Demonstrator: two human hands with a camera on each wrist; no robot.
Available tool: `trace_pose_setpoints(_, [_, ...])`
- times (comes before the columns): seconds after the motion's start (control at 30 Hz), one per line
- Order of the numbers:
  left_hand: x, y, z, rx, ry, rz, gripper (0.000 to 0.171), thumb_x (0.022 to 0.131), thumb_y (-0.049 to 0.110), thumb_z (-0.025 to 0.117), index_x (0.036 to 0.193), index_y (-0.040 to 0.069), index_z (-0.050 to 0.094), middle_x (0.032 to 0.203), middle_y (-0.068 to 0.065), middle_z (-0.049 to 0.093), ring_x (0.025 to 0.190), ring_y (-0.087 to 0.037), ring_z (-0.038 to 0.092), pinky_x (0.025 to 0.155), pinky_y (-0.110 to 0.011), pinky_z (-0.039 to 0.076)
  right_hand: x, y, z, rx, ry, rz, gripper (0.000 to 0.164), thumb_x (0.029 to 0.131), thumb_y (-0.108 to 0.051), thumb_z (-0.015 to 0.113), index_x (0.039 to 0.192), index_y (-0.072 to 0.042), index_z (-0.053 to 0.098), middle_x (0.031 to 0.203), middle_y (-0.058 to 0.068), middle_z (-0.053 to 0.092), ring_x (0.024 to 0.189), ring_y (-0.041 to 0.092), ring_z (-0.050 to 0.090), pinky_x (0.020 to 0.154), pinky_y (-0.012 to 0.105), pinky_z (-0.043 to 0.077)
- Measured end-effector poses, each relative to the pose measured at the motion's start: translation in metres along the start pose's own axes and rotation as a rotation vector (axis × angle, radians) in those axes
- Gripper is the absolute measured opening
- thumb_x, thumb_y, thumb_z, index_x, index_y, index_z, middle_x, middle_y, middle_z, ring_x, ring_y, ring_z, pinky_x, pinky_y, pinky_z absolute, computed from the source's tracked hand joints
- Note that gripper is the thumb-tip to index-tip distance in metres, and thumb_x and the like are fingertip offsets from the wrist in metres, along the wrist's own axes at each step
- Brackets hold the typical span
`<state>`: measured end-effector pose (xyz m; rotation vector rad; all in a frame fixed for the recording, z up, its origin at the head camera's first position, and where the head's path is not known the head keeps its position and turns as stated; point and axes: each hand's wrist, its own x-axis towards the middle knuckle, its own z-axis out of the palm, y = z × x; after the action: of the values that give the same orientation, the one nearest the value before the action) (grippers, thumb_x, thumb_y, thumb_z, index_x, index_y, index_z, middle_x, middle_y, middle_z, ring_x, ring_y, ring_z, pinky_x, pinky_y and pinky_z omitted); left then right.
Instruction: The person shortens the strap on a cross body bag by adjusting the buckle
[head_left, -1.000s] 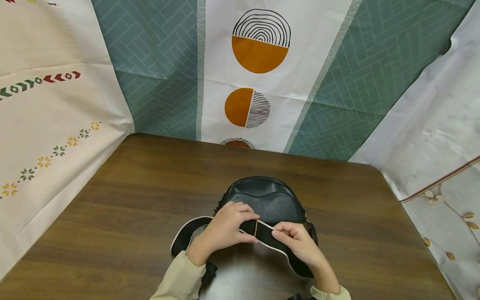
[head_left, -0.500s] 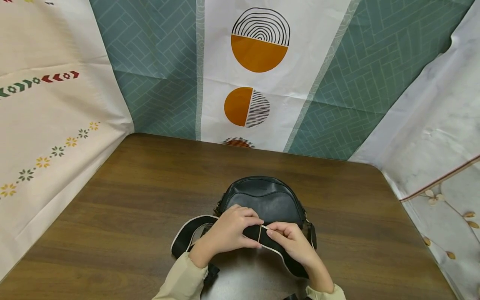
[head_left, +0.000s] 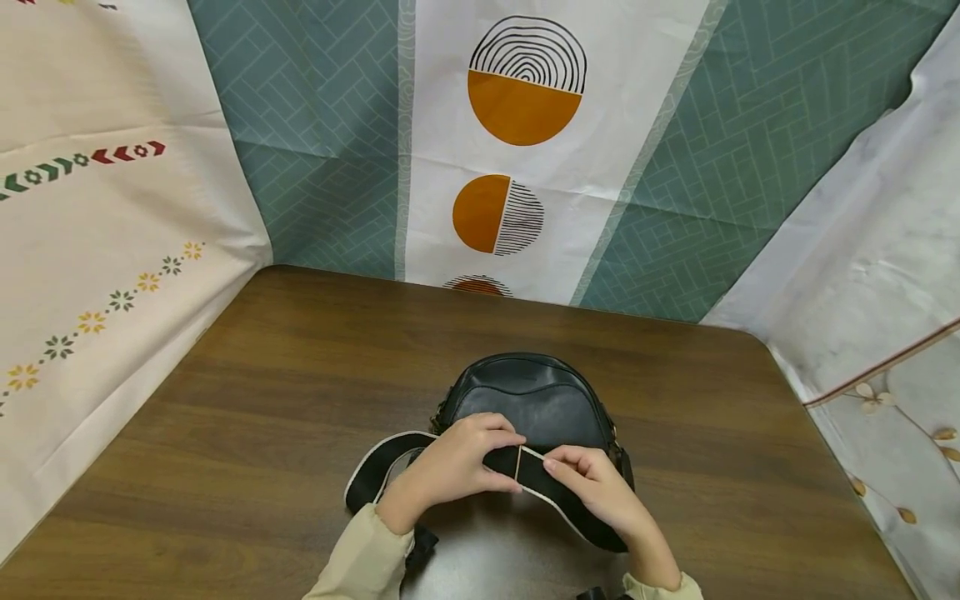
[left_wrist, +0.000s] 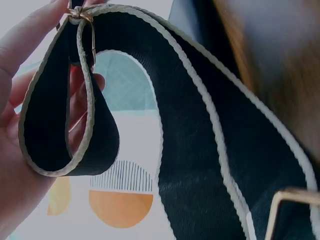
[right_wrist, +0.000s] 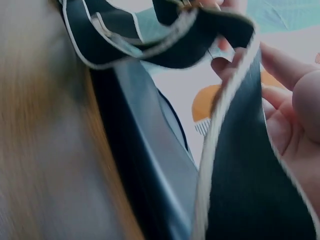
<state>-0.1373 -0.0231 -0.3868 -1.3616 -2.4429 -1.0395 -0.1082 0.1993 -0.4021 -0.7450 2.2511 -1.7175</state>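
Note:
A black bag [head_left: 528,408] with a rounded top lies on the table. Its wide black strap [head_left: 551,487], edged in pale braid, runs across in front of it. A thin gold slide buckle [head_left: 518,463] crosses the strap between the hands. My left hand [head_left: 457,462] holds the strap at the buckle, thumb below and fingers above. Just right of the buckle, my right hand [head_left: 596,487] pinches the strap's upper edge. In the left wrist view, a small strap loop [left_wrist: 102,145] hangs below the gold buckle [left_wrist: 82,17]. The right wrist view shows the strap [right_wrist: 240,150] passing the right palm.
Brown wooden table [head_left: 315,383] surrounds the bag. A strap bend [head_left: 367,475] lies left of the left wrist. Patterned cloths hang behind the table [head_left: 322,150] and along both sides. In the left wrist view, another gold metal frame [left_wrist: 275,212] shows at lower right.
The right hand moved left toward the buckle, then back right along the strap. The left hand and buckle shifted slightly right and down. The bag stays in place.

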Motion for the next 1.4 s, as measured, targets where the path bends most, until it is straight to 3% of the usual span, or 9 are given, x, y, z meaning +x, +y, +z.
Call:
trace_pose_setpoints(0.23, [-0.002, -0.003, -0.004, -0.032, 0.006, -0.033, 0.044, 0.066, 0.025, 0.079, 0.1, 0.001, 0.066, 0.092, 0.0, 0.057, 0.084, -0.01, 0.054, 0.076, -0.018, 0.043, -0.011, 0.002, -0.014, -0.028, -0.046, 0.005, 0.016, 0.09, 0.0, 0.047, 0.088, 0.005, 0.061, 0.073, -0.004, 0.057, 0.061, 0.004, 0.052, 0.051, 0.024, 0.047])
trace_pose_setpoints(0.53, [0.0, -0.001, -0.004, -0.048, -0.022, -0.06, 0.045, 0.066, 0.026, 0.079, 0.101, 0.002, 0.066, 0.091, 0.0, 0.056, 0.084, -0.009, 0.052, 0.077, -0.018, 0.042, -0.01, 0.003, -0.012, -0.067, -0.011, -0.128, 0.013, 0.085, 0.008, 0.05, 0.082, 0.001, 0.061, 0.068, 0.0, 0.056, 0.062, 0.001, 0.048, 0.049, 0.023, 0.043])
trace_pose_setpoints(0.7, [0.002, 0.002, -0.002, -0.055, -0.044, -0.053, 0.044, 0.067, 0.026, 0.078, 0.101, 0.001, 0.066, 0.092, 0.001, 0.055, 0.087, -0.01, 0.052, 0.079, -0.017, 0.041, -0.007, 0.007, -0.01, -0.067, -0.001, -0.154, 0.015, 0.084, 0.012, 0.05, 0.081, 0.002, 0.061, 0.066, 0.005, 0.057, 0.062, 0.001, 0.048, 0.048, 0.023, 0.043])
trace_pose_setpoints(0.9, [0.006, 0.008, 0.005, -0.06, -0.072, -0.021, 0.044, 0.068, 0.028, 0.077, 0.102, 0.002, 0.066, 0.093, 0.001, 0.056, 0.089, -0.009, 0.052, 0.081, -0.016, 0.039, 0.0, 0.008, -0.004, -0.067, -0.002, -0.152, 0.016, 0.084, 0.012, 0.048, 0.08, 0.003, 0.061, 0.066, 0.007, 0.056, 0.061, 0.001, 0.047, 0.048, 0.022, 0.041])
trace_pose_setpoints(1.1, [0.008, 0.012, 0.009, -0.042, -0.061, 0.005, 0.044, 0.068, 0.03, 0.077, 0.102, 0.004, 0.066, 0.092, 0.002, 0.056, 0.087, -0.007, 0.052, 0.08, -0.015, 0.039, 0.004, -0.001, 0.003, -0.097, 0.014, -0.089, 0.013, 0.088, 0.004, 0.05, 0.08, 0.002, 0.06, 0.06, 0.005, 0.05, 0.054, 0.001, 0.042, 0.044, 0.019, 0.037])
trace_pose_setpoints(1.4, [0.005, 0.007, 0.006, -0.083, -0.047, -0.015, 0.045, 0.068, 0.026, 0.078, 0.103, 0.001, 0.066, 0.093, 0.0, 0.056, 0.088, -0.008, 0.053, 0.08, -0.016, 0.04, -0.003, -0.004, -0.005, -0.105, -0.014, -0.055, 0.016, 0.09, -0.001, 0.047, 0.088, 0.003, 0.063, 0.075, 0.0, 0.06, 0.065, 0.003, 0.051, 0.053, 0.023, 0.045])
